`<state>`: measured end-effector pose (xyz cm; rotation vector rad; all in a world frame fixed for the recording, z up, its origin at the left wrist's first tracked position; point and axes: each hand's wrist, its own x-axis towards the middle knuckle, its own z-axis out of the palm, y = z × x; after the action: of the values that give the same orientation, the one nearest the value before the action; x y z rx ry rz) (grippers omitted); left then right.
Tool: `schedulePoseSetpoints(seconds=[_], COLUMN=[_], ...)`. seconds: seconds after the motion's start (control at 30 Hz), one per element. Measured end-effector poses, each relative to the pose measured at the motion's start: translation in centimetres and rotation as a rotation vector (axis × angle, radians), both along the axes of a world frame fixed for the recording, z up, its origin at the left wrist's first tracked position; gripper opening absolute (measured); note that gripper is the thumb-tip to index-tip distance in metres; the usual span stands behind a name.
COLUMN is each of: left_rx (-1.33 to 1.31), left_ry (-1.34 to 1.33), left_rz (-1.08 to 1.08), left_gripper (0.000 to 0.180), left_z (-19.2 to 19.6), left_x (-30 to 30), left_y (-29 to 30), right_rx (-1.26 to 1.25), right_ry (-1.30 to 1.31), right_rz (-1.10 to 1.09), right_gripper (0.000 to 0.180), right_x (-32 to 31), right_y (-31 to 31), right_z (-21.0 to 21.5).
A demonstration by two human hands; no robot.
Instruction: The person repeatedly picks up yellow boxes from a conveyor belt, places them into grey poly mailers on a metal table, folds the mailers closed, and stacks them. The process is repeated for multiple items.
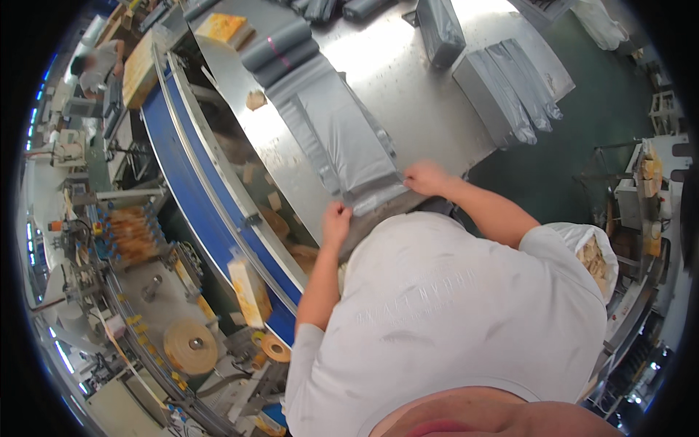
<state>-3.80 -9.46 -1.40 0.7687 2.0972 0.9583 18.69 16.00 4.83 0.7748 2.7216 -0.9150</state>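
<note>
A flat length of silvery-grey plastic film point(349, 138) lies on the metal table point(429, 116), reaching from dark grey rolls point(280, 54) at the back to the table's near edge. My left hand point(336, 221) is closed on its near left corner, fingers pinched together. At the near right corner, my right hand point(428, 178) grips the film too, slightly blurred. Between the two hands the near edge is pulled straight. The fingertips are partly hidden by the folds.
A blue conveyor belt point(207, 182) runs along the left, carrying a yellow-and-white box point(249, 291). Grey plastic-wrapped bundles point(510, 87) stand at the table's right, beside a taller grey pack point(439, 33). Another person point(98, 69) is at the far left. A white sack point(593, 255) stands right of me.
</note>
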Motion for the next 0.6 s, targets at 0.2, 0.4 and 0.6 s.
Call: schedulePoseSetpoints(seconds=[0.2,0.4,0.6], left_rx=[-0.122,0.142,0.244], left_ry=[0.005,0.163,0.205], left_rz=[-0.046,-0.008,-0.211], left_gripper=[0.019,0.015,0.01], left_z=[1.0,2.2,1.8], left_x=[1.6,3.6,3.2], left_y=[-0.1,-0.6,-1.0], right_rx=[0.01,-0.086,-0.119], right_ry=[0.18,0.42,0.366], right_rz=[0.337,0.17,0.202], right_gripper=[0.018,0.02,0.016], right_x=[-3.9,-8.1,-5.4], right_y=[-6.3,-10.2,-9.7], right_z=[4.4,0.2,-0.6])
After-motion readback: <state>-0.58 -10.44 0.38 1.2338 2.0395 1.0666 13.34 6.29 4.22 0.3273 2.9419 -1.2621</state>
